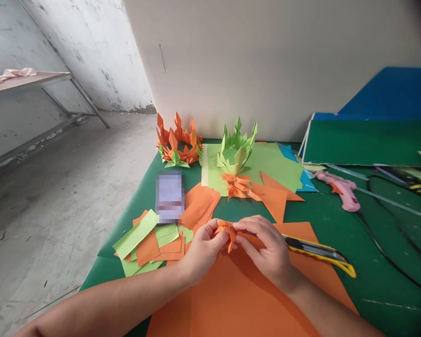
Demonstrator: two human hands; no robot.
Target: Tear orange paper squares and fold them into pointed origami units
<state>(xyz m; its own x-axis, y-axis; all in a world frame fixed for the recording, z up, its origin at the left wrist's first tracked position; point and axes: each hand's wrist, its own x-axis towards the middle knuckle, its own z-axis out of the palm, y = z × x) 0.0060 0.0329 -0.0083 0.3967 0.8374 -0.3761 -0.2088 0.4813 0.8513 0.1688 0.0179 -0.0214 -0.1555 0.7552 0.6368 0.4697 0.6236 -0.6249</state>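
Note:
A small folded orange paper piece (226, 232) is pinched between both hands above a large orange sheet (238, 299). My left hand (201, 250) grips its left side with thumb and fingers closed. My right hand (266, 248) holds its right side, fingers curled. Beyond the hands lie a finished orange folded piece (237, 185), an orange paper crown (178, 140) and a light green paper crown (236, 149), both upright on the green table (337, 224).
A yellow utility knife (319, 255) lies right of my right hand. A pink glue gun (340, 189) with black cable sits further right. Cut orange and green paper slips (150, 241) pile at the left. Green and blue boards (368, 140) lean at the back right. The table's left edge drops to the concrete floor.

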